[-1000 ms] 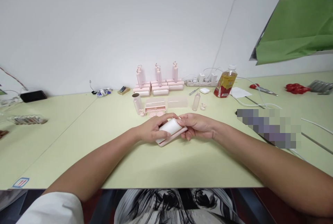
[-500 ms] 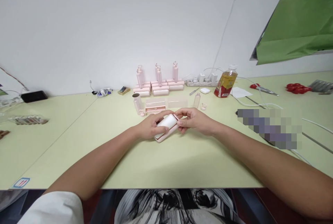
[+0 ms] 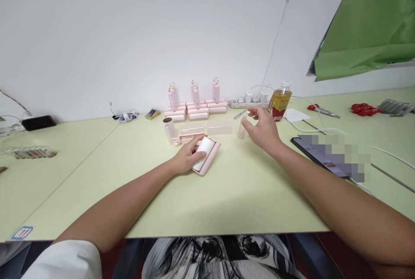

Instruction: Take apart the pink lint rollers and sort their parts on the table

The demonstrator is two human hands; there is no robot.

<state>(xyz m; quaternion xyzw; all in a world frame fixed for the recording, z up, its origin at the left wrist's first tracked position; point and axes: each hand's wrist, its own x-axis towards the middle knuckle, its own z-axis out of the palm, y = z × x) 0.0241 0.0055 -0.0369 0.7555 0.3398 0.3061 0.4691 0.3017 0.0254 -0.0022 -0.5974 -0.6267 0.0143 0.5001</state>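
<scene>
My left hand [image 3: 188,156] is wrapped round a lint roller [image 3: 205,151], a white roll in a pale pink case, tilted just above or on the table. My right hand [image 3: 263,129] is at a clear pinkish tube [image 3: 241,130] standing upright; thumb and fingers are apart near its top, and I cannot tell whether they touch it. Behind my left hand lies an open pink case [image 3: 191,137], partly hidden. Beside it stand a pink cylinder [image 3: 170,131] with a dark open top and a small pink fitting [image 3: 175,142]. Two clear covers [image 3: 219,128] lie behind.
Several pink rollers with upright handles [image 3: 196,97] stand along the wall. A power strip [image 3: 248,102], a drink bottle [image 3: 280,101], a screwdriver-like tool [image 3: 240,114] and a phone [image 3: 319,155] with white cables are on the right. Red-handled scissors or pliers [image 3: 324,110] lie farther right.
My right hand has let go of the lint roller and moved right and away to the clear tube. My left hand keeps the roller, now turned more upright in view.
</scene>
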